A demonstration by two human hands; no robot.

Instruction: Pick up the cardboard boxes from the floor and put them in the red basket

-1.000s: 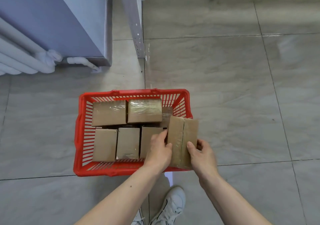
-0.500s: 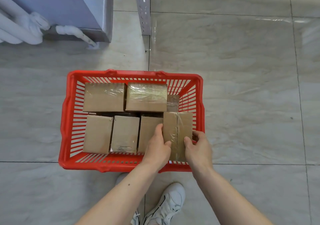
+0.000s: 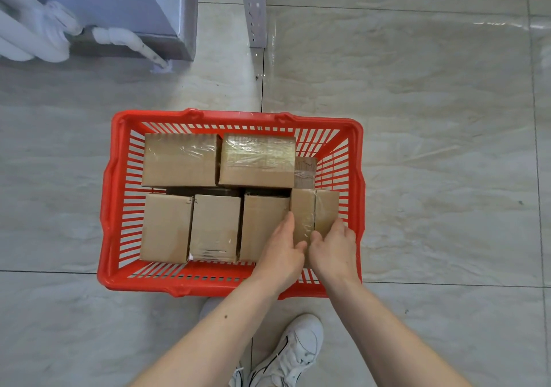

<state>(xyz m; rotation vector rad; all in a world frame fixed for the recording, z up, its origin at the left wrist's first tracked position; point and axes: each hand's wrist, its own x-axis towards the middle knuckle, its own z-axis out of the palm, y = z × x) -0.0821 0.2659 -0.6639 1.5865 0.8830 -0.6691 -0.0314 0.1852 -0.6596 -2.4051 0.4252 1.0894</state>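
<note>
While I watch through the head view, both hands sit on the taped cardboard box (image 3: 314, 212) at the four o'clock corner of the red basket (image 3: 113, 207). My left hand (image 3: 283, 251) has its thumb and fingers curled round the box's nine o'clock edge, and my right hand (image 3: 335, 246) grips its three o'clock edge, so the box is pinched between them. It stands inside the basket, just beside three upright boxes (image 3: 214, 227) running toward nine o'clock. Two wider boxes (image 3: 219, 160) lie along the twelve o'clock wall. The basket rests on the tiled floor (image 3: 432, 148). At six o'clock I see a white shoe (image 3: 293, 348); at eleven o'clock, white pipes (image 3: 35, 34).
</note>
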